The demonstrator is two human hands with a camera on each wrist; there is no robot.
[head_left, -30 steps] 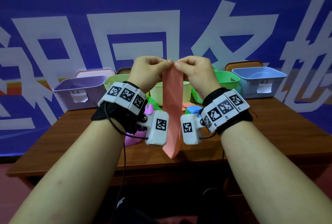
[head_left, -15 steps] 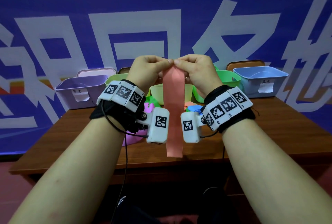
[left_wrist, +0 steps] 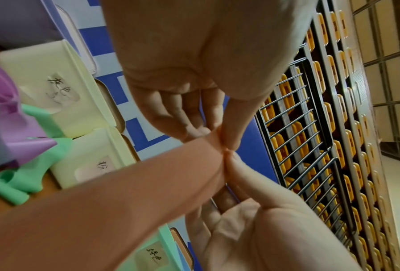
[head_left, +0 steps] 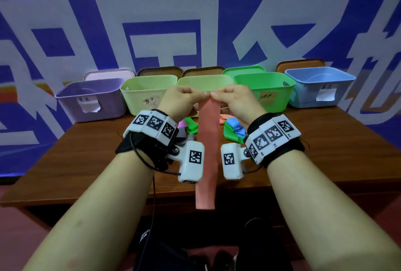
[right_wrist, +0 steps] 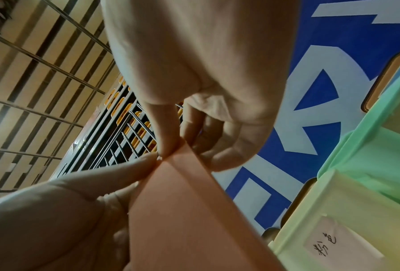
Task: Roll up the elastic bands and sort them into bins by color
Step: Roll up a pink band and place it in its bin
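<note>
I'm holding the pink band (head_left: 207, 147) up in front of me by its top edge, left hand (head_left: 181, 101) and right hand (head_left: 234, 101) both pinching it between thumb and forefinger, fingertips nearly touching at the middle. The other fingers are curled in, holding nothing else. Compared with a second ago the band is hanging straight and flat now; the twist at its lower end is gone and the strip is dropping plumb past the front edge of the bench (head_left: 325, 151). The hands are staying at about the same height. Reading this as: straightened, ready for rolling from the top, no roll visible yet. A loose pile of bands (head_left: 233, 128), green, blue and purple, is lying on the bench behind my wrists, unsorted. The bins are lining the back edge; the pale yellow bin (head_left: 205, 80) directly behind the pinch carries a handwritten label I'm judging to be pink, likely destination.
</note>
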